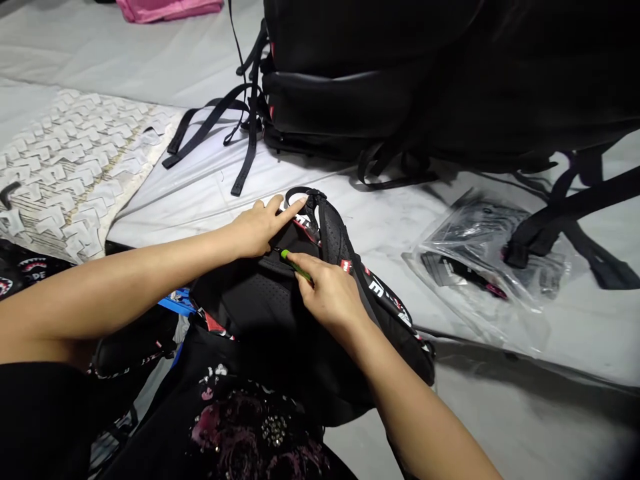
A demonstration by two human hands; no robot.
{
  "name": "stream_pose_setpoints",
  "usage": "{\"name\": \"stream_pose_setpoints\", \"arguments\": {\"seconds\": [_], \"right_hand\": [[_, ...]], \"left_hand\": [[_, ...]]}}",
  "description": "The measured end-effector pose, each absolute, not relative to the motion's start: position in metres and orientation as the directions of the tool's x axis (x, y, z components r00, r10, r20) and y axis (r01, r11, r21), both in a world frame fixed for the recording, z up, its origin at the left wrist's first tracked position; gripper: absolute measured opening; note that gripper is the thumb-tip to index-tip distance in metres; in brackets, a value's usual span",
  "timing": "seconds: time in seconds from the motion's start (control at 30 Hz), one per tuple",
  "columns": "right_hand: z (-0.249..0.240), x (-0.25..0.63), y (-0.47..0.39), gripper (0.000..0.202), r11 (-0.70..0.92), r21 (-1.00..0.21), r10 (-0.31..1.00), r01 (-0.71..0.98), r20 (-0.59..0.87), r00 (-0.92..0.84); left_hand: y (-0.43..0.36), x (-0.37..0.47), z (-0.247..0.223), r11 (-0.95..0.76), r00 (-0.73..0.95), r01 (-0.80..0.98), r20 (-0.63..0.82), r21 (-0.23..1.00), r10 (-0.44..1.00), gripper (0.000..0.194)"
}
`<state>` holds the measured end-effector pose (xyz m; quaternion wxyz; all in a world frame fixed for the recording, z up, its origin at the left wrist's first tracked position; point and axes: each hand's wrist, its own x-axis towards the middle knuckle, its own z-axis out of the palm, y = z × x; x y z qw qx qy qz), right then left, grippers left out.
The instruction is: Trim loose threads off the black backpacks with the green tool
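A black backpack (270,300) with a perforated back panel and red-and-white printed trim rests in front of me, partly on my lap and against the table edge. My left hand (257,227) grips its top near the loop handle, thumb pressed on the fabric and index finger stretched along the handle. My right hand (330,290) is closed around a small green-handled tool (303,272). Its thin dark tip points left, at the fabric beside my left thumb. What the tip touches is too small to make out.
Large black bags (400,100) with dangling straps stand at the back of the table (200,207). A clear plastic bag (480,260) with dark items lies at the right. White folded pieces (75,160) cover a sheet at the left. Pink cloth (167,8) lies far back.
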<state>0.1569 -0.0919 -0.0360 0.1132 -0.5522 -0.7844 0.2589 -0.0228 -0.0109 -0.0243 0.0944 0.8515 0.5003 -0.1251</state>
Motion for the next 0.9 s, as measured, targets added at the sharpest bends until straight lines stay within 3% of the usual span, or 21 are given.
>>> {"name": "stream_pose_setpoints", "arguments": {"seconds": [0.17,0.33,0.43,0.53,0.6,0.9], "right_hand": [[-0.037,0.159,-0.094,0.049,0.279,-0.526,0.922,0.803,-0.088,-0.378],[-0.035,0.157,-0.096,0.048,0.281,-0.516,0.919,0.809,-0.097,-0.381],[-0.036,0.156,-0.096,0.048,0.282,-0.523,0.916,0.804,-0.102,-0.388],[-0.038,0.157,-0.094,0.047,0.293,-0.54,0.906,0.789,-0.107,-0.409],[-0.038,0.158,-0.092,0.046,0.314,-0.572,0.893,0.758,-0.094,-0.44],[-0.032,0.132,-0.08,0.04,0.268,-0.681,0.879,0.682,-0.117,-0.462]], "left_hand": [[-0.008,-0.041,-0.026,-0.527,0.563,0.826,-0.259,0.197,0.785,0.1],[0.002,-0.042,-0.018,-0.432,0.516,0.856,-0.394,0.286,0.761,0.112],[0.002,-0.037,-0.011,-0.39,0.433,0.901,-0.477,0.193,0.765,0.117],[-0.001,-0.034,-0.008,-0.375,0.333,0.927,-0.456,0.0,0.825,0.112],[-0.001,-0.037,-0.009,-0.386,0.326,0.921,-0.441,-0.051,0.836,0.11],[0.007,-0.071,-0.026,-0.426,0.525,0.85,-0.431,0.311,0.734,0.11]]}}
